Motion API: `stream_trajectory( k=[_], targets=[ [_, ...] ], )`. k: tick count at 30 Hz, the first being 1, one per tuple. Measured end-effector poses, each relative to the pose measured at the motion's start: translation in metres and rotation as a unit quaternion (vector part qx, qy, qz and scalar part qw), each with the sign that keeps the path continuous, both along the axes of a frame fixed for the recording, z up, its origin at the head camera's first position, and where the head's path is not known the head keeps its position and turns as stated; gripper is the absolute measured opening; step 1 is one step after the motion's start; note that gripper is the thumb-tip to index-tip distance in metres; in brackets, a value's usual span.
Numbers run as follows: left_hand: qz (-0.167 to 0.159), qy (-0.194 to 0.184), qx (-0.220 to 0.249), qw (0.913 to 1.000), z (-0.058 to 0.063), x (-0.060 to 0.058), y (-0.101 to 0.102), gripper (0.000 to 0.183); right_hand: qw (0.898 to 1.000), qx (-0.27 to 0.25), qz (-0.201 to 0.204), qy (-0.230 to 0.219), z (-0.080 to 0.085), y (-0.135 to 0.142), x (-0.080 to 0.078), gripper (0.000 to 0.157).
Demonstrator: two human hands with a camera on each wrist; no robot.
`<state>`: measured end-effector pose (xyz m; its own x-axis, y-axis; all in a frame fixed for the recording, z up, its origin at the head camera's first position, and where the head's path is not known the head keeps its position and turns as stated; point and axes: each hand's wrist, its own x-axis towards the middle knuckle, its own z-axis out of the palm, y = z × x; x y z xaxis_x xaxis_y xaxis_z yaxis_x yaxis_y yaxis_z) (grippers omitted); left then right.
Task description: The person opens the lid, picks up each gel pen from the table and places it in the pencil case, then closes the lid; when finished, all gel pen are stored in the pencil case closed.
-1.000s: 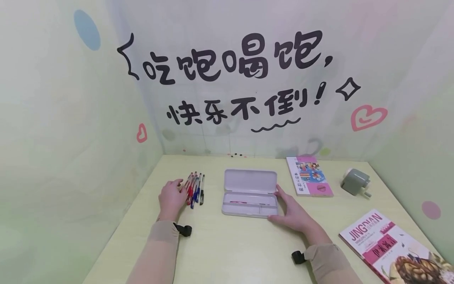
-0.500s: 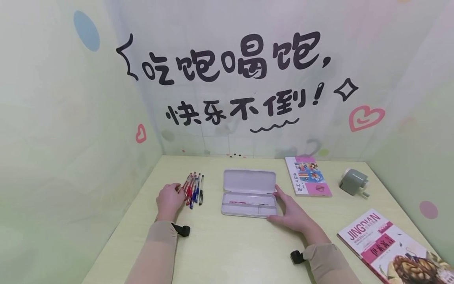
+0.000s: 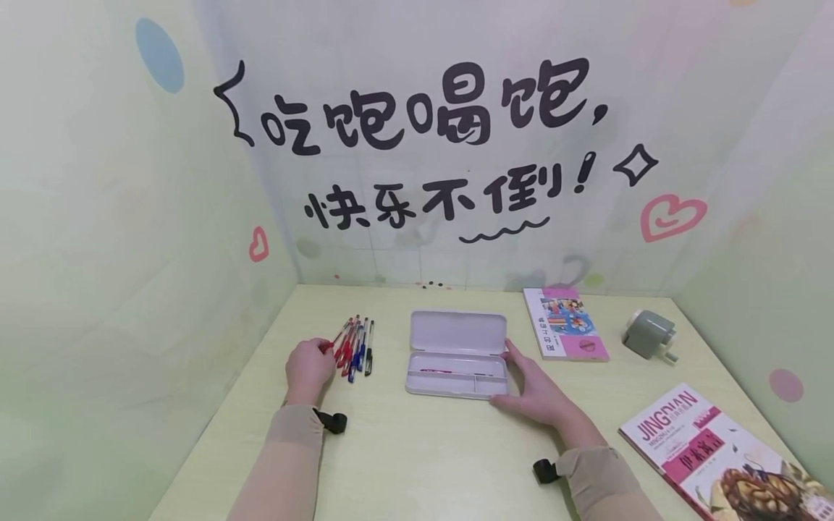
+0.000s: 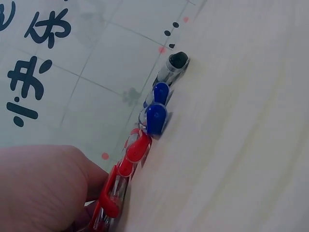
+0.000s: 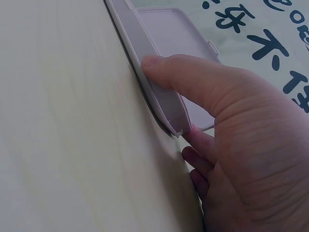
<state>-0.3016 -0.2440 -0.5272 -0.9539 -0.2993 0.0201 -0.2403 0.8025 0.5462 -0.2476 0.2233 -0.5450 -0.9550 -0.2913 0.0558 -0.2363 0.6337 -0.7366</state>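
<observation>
My left grip (image 3: 308,370): pinched narrowly on one red pen (image 4: 111,200), left end of the row. Other pens (image 3: 360,354): side by side on the desk (image 3: 417,456), caps toward me, apparently for easy access. Pencil case (image 3: 458,333): mid-desk, lid raised. My right grip (image 3: 539,391): spread around its right end, thumb on the front rim, seemingly steadying it.

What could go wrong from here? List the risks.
The left fingers pinch a red pen close beside other pens, so lifting it may drag or roll them. The right fingers hold one end of the open pencil case; a jerk could shift it or swing the lid shut.
</observation>
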Motion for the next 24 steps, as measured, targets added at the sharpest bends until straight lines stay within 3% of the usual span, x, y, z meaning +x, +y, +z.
stream_trajectory(
  k=[10,16,20,24],
  targets=[
    [0.009,0.02,0.0,0.9998,-0.001,-0.004,0.003,0.033,1.0,-0.006,0.002,0.003,0.0,0.0,0.001,0.13],
    [0.005,0.045,-0.004,0.999,0.005,-0.007,0.015,0.035,1.0,-0.009,0.001,0.002,0.001,0.001,0.001,0.13],
    [-0.012,0.08,-0.009,0.9967,0.013,-0.006,0.031,0.034,1.0,-0.004,0.002,0.009,0.002,0.0,0.002,0.129],
    [-0.049,0.137,-0.016,0.9893,0.02,-0.002,0.052,0.029,1.0,-0.001,0.001,0.01,0.001,0.0,0.001,0.129]
  ],
)
